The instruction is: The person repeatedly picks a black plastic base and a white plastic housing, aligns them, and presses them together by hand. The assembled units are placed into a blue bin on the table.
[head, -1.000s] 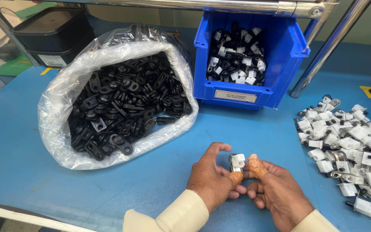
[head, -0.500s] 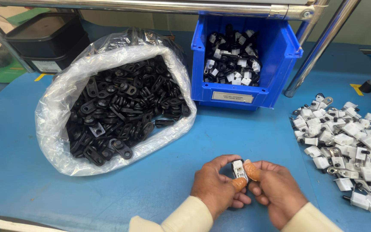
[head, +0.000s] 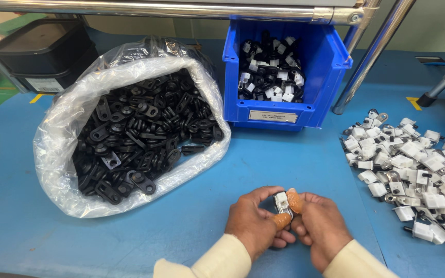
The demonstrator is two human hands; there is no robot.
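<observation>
Slightly lower and closer to the near edge of the desk, the two hands are now seen pressed more tightly together than a second ago, and the small white and metal part [head: 282, 202] has been drawn down between them, so that less of it shows. From this it is judged that the piece is being pushed or seated together rather than merely held up.

The left hand [head: 254, 224] is curled around the part from the left, its thumb capped with an orange finger cot [head: 282, 221] and laid against the lower side of the piece. The right hand [head: 323, 229] is closed on it from the right, an orange-capped fingertip resting on its upper edge. Both wrists are angled inward from cream sleeves [head: 217, 258], and the knuckles nearly meet. Both hands are thus grasping the same part, which is held just above the blue desk [head: 37, 231] near its front edge, about the middle.

A clear plastic bag [head: 68, 134] of black brackets lies open towards the left rear. A blue bin [head: 276, 110] of mixed black and white pieces stands at the back, and a heap of white clips [head: 418, 164] is spread along the right edge.
</observation>
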